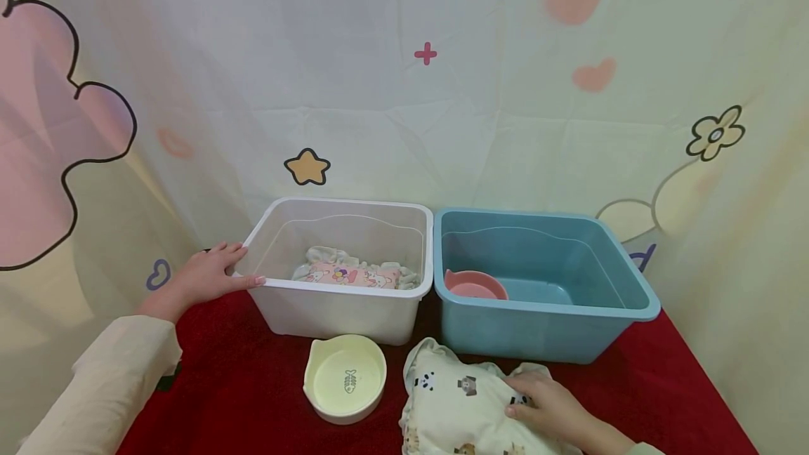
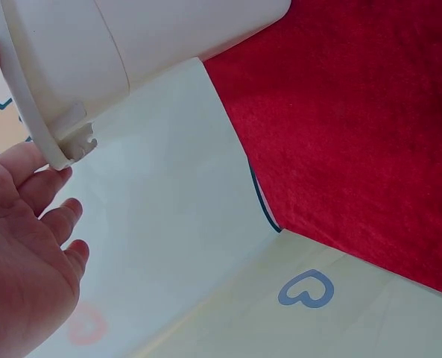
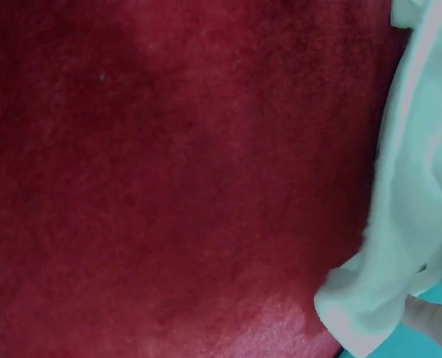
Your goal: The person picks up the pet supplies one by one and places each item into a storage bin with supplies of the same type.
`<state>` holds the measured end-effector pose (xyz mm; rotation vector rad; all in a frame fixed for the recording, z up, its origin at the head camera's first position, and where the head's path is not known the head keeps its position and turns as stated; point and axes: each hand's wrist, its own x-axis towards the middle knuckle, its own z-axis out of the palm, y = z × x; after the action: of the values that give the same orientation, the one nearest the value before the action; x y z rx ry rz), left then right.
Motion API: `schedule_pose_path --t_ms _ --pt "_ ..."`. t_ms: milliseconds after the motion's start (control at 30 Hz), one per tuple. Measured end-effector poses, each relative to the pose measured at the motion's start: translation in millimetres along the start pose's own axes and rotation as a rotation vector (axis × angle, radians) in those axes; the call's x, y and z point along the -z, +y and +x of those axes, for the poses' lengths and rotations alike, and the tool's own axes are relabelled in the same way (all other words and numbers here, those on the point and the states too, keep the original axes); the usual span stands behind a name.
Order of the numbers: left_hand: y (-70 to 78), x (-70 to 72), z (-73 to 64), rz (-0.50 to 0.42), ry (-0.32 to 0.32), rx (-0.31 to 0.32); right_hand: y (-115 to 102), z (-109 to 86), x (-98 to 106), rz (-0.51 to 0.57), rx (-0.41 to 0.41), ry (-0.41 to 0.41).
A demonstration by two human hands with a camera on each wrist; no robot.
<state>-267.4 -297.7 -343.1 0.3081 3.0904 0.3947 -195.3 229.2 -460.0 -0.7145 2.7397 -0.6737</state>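
At the left, my left hand [image 1: 211, 276] rests on the corner of a white plastic bin [image 1: 341, 311], thumb along the front rim and fingers over the side rim. In the left wrist view those fingers [image 2: 60, 220] are relaxed, some touching the rim. Inside the bin lies a pink printed cushion [image 1: 354, 274] with a ruffled edge. My right hand [image 1: 546, 406] pinches a cream cushion [image 1: 455, 406] with animal prints and a frilled border, which lies on the red cloth. In the right wrist view, a fingertip [image 3: 429, 317] shows against its pale fabric.
A blue bin [image 1: 518, 332] stands beside the white one, with a pink bowl [image 1: 474, 286] inside. A pale yellow bowl [image 1: 347, 378] with a fish print sits left of the cream cushion. Red cloth [image 1: 246, 399] covers the table; a printed curtain [image 1: 379, 76] hangs behind.
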Motion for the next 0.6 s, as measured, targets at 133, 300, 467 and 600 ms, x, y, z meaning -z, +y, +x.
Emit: schedule_pose_path --t_ms 133,300,467,600 --pt "0.2 0.7 -0.7 -0.008 -0.003 0.001 -0.9 0.2 -0.7 -0.042 0.027 0.018" --pt "0.5 1.2 -0.8 -0.010 -0.004 0.005 -1.0 1.0 -1.8 -0.060 0.060 0.050" --pt "0.9 0.9 -0.3 -0.009 -0.006 0.008 -3.2 0.2 -2.9 -0.028 0.040 0.065" --pt "0.3 0.7 0.0 -0.008 -0.003 0.004 -5.9 -1.0 -3.5 -0.029 0.027 0.087"
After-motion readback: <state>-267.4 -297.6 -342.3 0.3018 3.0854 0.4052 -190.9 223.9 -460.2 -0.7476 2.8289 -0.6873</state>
